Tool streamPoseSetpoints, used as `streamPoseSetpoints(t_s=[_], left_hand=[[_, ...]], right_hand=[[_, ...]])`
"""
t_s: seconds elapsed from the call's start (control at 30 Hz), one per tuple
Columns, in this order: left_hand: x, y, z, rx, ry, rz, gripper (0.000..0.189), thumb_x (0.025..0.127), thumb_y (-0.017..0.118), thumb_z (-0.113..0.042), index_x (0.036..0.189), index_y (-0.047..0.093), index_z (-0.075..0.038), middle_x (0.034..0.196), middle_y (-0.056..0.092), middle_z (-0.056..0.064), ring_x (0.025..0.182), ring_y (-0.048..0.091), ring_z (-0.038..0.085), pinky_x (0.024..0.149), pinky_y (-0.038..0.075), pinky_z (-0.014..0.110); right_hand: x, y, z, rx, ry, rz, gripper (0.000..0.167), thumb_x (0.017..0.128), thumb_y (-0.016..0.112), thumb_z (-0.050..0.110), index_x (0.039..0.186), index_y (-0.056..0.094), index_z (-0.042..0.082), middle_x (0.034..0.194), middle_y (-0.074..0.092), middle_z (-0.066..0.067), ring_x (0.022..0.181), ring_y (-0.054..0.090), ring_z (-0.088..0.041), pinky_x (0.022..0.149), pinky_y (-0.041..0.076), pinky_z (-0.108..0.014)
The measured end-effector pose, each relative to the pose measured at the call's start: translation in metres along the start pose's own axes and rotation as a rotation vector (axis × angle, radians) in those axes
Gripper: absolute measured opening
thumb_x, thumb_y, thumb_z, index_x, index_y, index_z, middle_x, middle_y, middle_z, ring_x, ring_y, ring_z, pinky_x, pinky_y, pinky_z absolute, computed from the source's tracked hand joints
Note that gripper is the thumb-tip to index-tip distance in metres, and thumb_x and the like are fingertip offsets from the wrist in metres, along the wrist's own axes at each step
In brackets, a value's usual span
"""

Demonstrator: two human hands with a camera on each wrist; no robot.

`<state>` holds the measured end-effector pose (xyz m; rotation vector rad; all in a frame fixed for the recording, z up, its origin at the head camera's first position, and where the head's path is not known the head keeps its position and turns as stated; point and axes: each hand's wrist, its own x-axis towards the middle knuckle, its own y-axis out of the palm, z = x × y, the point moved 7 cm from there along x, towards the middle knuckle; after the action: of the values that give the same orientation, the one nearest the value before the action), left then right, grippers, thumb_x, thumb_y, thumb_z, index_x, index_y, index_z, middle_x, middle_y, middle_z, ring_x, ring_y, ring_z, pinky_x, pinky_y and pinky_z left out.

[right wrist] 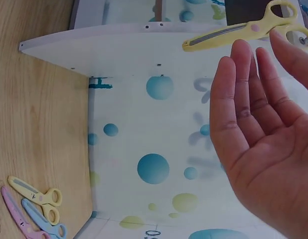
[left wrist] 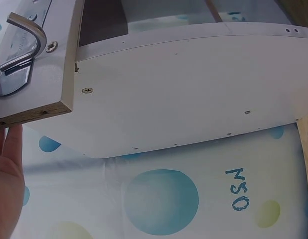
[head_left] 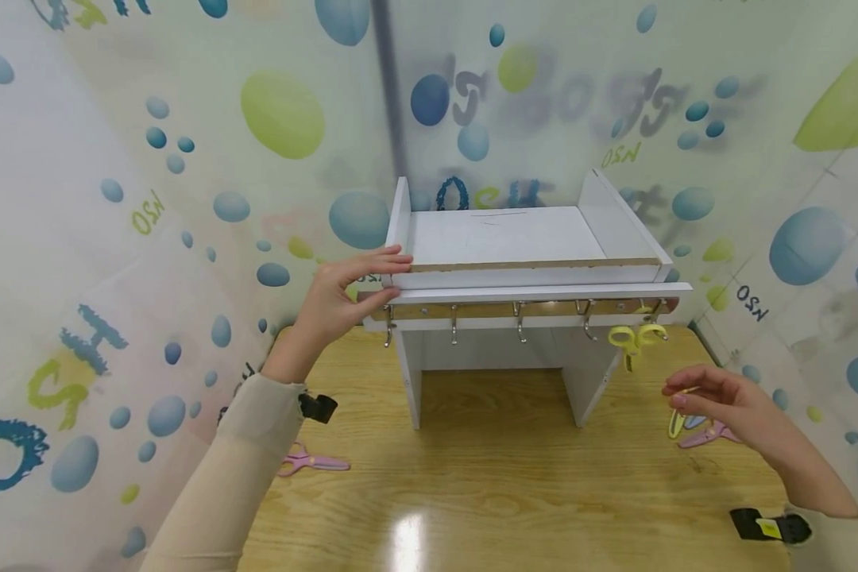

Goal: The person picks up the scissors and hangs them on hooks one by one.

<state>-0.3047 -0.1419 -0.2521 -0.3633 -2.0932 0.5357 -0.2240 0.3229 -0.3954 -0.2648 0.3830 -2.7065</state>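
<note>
A white shelf unit [head_left: 500,276] with a row of metal hooks along its front stands on the wooden table. My left hand [head_left: 339,298] holds its left end, fingers over the top edge and thumb by the hook rail [head_left: 486,309]. The left wrist view shows this end close up, with a hook [left wrist: 37,42] and fingers [left wrist: 12,149] below the board. Yellow scissors [head_left: 631,340] hang by a handle at the right-hand hook, blades down. My right hand [head_left: 736,409] is below and right of them, fingers loosely bent and palm bare in the right wrist view [right wrist: 273,134].
Pink scissors [head_left: 322,461] lie on the table [head_left: 486,477] at the left. At its right edge lie yellow scissors [right wrist: 34,194], blue scissors [right wrist: 42,219] and pink scissors [right wrist: 19,214], partly behind the right hand in the head view. A patterned curtain [head_left: 286,119] surrounds the table.
</note>
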Motion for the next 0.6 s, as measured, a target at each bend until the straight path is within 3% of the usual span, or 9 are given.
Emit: streamPoseSetpoints(t_s=[0.1,0.3,0.6], left_hand=[[0.0,0.0,0.0,0.003,0.001,-0.001,0.034,0.082,0.075,0.009,0.114,0.073,-0.001,0.121,0.072,0.018,0.131,0.059,0.026,0.114,0.043,0.027],[0.0,0.0,0.0,-0.002,0.003,-0.006,0.034,0.082,0.074,0.009,0.114,0.073,-0.001,0.12,0.072,0.019,0.131,0.059,0.028,0.114,0.043,0.028],[0.0,0.0,0.0,-0.005,-0.008,-0.002,0.033,0.082,0.074,0.008,0.114,0.073,-0.001,0.121,0.071,0.018,0.132,0.059,0.025,0.114,0.043,0.028]], right_hand=[[-0.002,-0.006,-0.006,-0.033,0.013,-0.03,0.032,0.099,0.047,-0.009,0.119,0.063,0.011,0.109,0.072,0.015,0.096,0.07,0.0,0.076,0.059,-0.019],[-0.005,-0.018,-0.025,-0.119,0.071,-0.094,0.029,0.1,0.05,-0.005,0.117,0.064,0.014,0.106,0.072,0.017,0.093,0.069,0.0,0.075,0.057,-0.016],[-0.014,-0.039,-0.058,-0.02,0.172,-0.168,0.036,0.103,0.048,0.001,0.115,0.065,0.03,0.104,0.071,0.021,0.089,0.069,0.001,0.071,0.056,-0.017]])
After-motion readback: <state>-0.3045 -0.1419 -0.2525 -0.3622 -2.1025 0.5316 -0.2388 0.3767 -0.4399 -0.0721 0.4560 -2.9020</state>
